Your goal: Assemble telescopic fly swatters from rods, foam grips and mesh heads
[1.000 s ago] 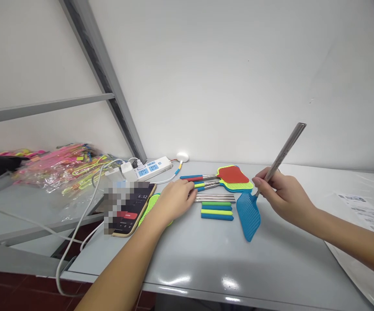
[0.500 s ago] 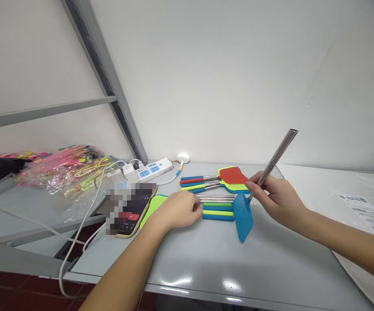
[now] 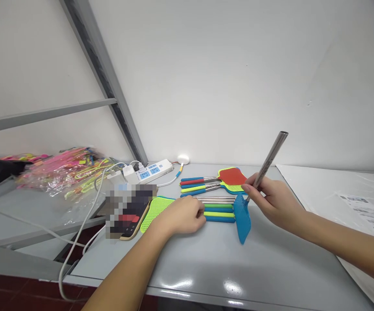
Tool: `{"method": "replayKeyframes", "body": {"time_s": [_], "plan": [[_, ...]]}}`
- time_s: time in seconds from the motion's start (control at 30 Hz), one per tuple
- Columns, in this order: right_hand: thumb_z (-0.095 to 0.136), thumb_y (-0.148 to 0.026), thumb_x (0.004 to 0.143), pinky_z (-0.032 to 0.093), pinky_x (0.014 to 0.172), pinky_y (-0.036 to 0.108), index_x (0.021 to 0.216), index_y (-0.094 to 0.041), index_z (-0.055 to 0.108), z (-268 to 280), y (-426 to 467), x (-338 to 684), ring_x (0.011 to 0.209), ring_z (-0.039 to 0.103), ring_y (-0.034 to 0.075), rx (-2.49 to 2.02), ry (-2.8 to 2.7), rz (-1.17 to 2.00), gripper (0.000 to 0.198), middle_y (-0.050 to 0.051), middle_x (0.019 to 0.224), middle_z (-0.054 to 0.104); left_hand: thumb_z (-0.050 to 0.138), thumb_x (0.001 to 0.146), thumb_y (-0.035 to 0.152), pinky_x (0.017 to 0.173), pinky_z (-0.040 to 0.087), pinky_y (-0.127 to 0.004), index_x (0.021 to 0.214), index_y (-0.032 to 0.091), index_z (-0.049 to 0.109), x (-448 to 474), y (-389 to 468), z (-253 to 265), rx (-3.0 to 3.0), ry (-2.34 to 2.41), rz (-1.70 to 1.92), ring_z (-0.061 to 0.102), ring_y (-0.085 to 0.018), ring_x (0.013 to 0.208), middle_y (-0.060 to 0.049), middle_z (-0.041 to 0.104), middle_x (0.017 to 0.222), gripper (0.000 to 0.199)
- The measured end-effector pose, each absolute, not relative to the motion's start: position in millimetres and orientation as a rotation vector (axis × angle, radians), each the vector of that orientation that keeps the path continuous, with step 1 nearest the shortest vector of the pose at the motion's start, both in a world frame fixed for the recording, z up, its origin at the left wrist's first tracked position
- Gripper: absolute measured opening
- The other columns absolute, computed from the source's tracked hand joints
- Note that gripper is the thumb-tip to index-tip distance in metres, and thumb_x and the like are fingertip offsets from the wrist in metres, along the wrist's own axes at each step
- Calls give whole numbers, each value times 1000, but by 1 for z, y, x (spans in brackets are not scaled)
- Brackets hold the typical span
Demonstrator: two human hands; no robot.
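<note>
My right hand point(image 3: 272, 196) is closed around the metal shaft of a blue fly swatter point(image 3: 243, 222). Its bare tube end points up and right, tilted, while the blue head hangs down by the handle ends of a row of fly swatters point(image 3: 219, 214) on the table. Those have blue, green and yellow grips and metal shafts. Across the row's left part lies my left hand point(image 3: 185, 215), fingers curled on it and partly hidden. A yellow-green swatter head point(image 3: 157, 210) sticks out beyond that hand. Behind the row is a second group of swatters, with a red head point(image 3: 232, 176) on top.
A phone point(image 3: 138, 211) lies left of the swatters on the grey table point(image 3: 206, 259). Beyond it are a power strip point(image 3: 156, 170) and white cables. Plastic-bagged pink and yellow items point(image 3: 73, 166) fill the left shelf. White sheeting point(image 3: 329, 185) with a label covers the right side.
My right hand has shifted slightly left with the blue fly swatter, whose tube end moved left and a little down. My left hand has moved slightly right and down along the row.
</note>
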State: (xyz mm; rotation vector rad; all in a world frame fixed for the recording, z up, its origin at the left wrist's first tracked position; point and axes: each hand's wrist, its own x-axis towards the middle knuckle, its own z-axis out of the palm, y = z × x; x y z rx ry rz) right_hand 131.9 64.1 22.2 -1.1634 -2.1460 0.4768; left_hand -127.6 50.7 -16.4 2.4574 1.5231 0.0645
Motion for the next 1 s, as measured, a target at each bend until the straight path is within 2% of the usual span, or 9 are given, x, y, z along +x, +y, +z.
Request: {"method": "replayKeyframes", "body": {"time_s": [0.17, 0.4, 0.77, 1.0], "plan": [[40, -49, 99, 41, 52, 28, 83, -24, 54, 21, 63, 132, 61, 58, 16, -1144, -2132, 489, 32, 2, 76, 65, 52, 78, 19, 51, 31, -30, 70, 22, 66, -130, 51, -15, 2433, 1522, 68, 59, -19, 62, -3, 69, 70, 17], [41, -49, 99, 42, 54, 29, 82, -24, 54, 18, 64, 132, 63, 58, 17, -1123, -2126, 506, 33, 2, 77, 64, 51, 77, 20, 47, 27, -30, 65, 22, 63, -133, 52, -16, 2421, 1521, 55, 52, -17, 54, -2, 65, 63, 17], [41, -49, 99, 42, 54, 29, 81, -24, 52, 17, 65, 130, 63, 58, 17, -1115, -2126, 507, 32, 3, 78, 65, 50, 77, 20, 49, 29, -30, 68, 23, 65, -133, 53, -19, 2438, 1532, 55, 56, -19, 59, -3, 67, 68, 18], [41, -49, 98, 41, 50, 28, 83, -24, 57, 22, 65, 143, 58, 56, 17, -1177, -2044, 449, 34, 2, 71, 64, 47, 82, 23, 50, 27, -30, 72, 23, 65, -141, 54, -16, 2436, 1622, 77, 55, -19, 57, -4, 67, 70, 20]]}}
